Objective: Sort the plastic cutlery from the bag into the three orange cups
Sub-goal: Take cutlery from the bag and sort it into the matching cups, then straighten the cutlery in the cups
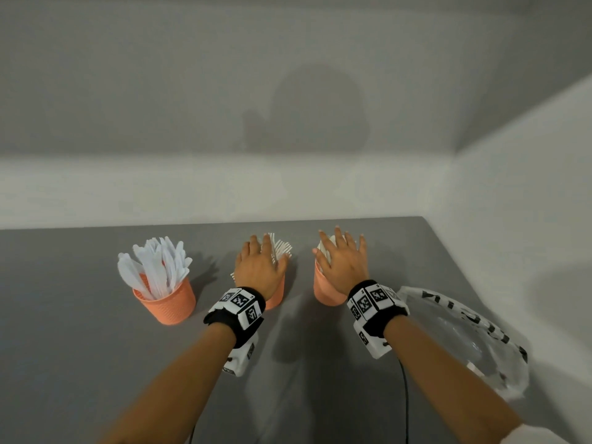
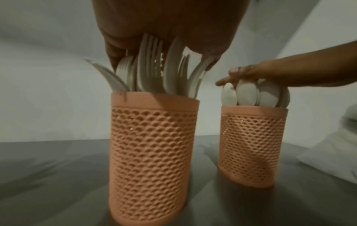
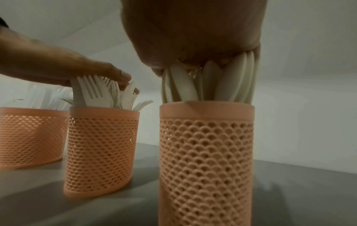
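Three orange mesh cups stand in a row on the grey table. The left cup [image 1: 169, 302] holds white plastic knives [image 1: 157, 267]. My left hand [image 1: 261, 265] lies flat, fingers straight, on the white forks [image 2: 152, 68] in the middle cup [image 2: 152, 152]. My right hand [image 1: 342, 261] rests flat on the white spoons [image 3: 210, 82] in the right cup [image 3: 206, 160]. In the right wrist view the left hand [image 3: 63, 67] presses the forks [image 3: 100, 93] in the middle cup [image 3: 100, 152]. The clear plastic bag [image 1: 464, 341] lies crumpled at the right.
White walls [image 1: 288, 91] close off the table at the back and the right. The bag lies close to the table's right edge. A black cable [image 1: 405, 402] runs down from my right wrist. Bare grey table [image 1: 64, 347] stretches to the left and in front of the cups.
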`<state>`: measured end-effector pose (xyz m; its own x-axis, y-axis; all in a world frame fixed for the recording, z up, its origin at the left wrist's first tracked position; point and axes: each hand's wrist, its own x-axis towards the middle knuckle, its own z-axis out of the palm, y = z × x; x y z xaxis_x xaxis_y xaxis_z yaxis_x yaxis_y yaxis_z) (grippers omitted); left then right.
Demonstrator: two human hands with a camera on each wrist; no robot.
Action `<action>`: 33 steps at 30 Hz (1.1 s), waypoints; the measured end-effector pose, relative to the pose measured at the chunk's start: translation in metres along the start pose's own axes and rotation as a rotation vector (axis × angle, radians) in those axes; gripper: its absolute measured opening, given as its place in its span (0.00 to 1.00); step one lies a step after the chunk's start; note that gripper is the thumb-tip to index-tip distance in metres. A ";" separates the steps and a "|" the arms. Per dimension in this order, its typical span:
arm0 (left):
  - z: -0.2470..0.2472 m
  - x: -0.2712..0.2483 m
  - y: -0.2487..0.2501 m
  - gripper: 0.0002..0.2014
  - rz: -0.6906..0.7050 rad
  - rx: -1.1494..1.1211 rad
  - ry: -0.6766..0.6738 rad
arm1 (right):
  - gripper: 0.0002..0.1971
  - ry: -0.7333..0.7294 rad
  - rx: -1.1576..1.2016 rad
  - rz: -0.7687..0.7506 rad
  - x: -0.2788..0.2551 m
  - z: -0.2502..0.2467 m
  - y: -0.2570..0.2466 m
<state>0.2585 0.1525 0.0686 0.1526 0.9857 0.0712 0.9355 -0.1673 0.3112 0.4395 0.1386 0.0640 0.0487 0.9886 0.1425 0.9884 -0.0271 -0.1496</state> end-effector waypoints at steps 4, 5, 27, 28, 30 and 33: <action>-0.002 0.000 0.006 0.29 -0.064 0.048 0.008 | 0.40 0.008 -0.014 0.007 -0.001 0.001 -0.002; -0.002 -0.001 0.005 0.30 -0.052 0.057 0.017 | 0.40 0.006 -0.020 0.013 -0.001 0.001 -0.002; -0.033 -0.009 -0.032 0.40 0.207 -0.156 -0.074 | 0.29 -0.048 0.141 0.156 -0.026 -0.028 -0.045; -0.037 -0.011 -0.034 0.41 0.202 -0.181 -0.067 | 0.28 -0.045 0.168 0.151 -0.029 -0.031 -0.050; -0.047 -0.014 -0.040 0.40 0.213 -0.267 -0.023 | 0.26 -0.017 0.244 0.109 -0.034 -0.041 -0.059; -0.067 -0.025 -0.045 0.32 0.270 -0.467 0.102 | 0.22 0.024 0.505 0.075 -0.046 -0.061 -0.068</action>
<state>0.1912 0.1342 0.1160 0.3142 0.9037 0.2909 0.6227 -0.4275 0.6554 0.3790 0.0863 0.1269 0.1258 0.9828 0.1349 0.7897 -0.0169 -0.6132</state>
